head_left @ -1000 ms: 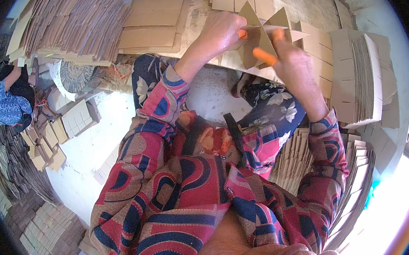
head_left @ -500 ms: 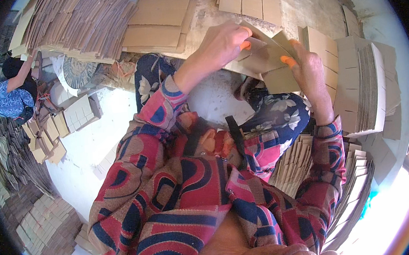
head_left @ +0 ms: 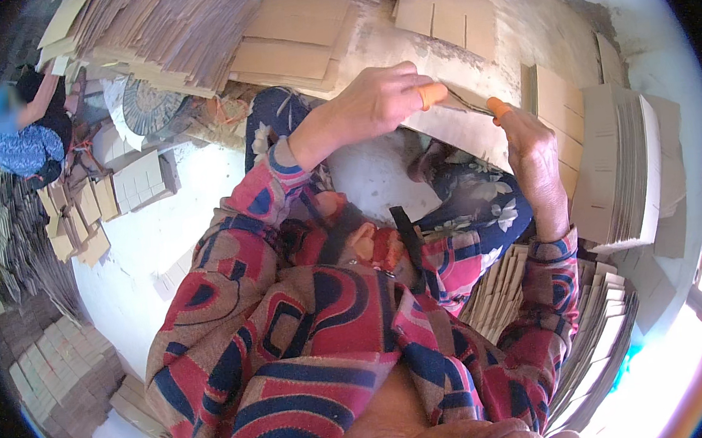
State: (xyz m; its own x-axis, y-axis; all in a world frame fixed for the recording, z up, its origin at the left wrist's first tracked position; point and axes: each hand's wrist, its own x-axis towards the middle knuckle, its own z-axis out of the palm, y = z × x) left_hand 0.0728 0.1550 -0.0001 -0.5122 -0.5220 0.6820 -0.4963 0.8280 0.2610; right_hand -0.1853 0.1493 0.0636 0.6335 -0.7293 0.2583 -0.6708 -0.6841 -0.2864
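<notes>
Shirt (head_left: 310, 336): red, navy, brown curved print, 6 o'clock
Trousers (head_left: 480, 198): dark, pale flowers, 11 and 3 o'clock
Finger covers (head_left: 433, 94): orange, 1–2 o'clock

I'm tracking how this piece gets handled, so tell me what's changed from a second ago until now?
The cardboard divider stood opened out with its panels crossing; now it shows as a thin, nearly edge-on strip. The left hand and right hand both still hold it. The cardboard stack on the right looks unchanged.
</notes>
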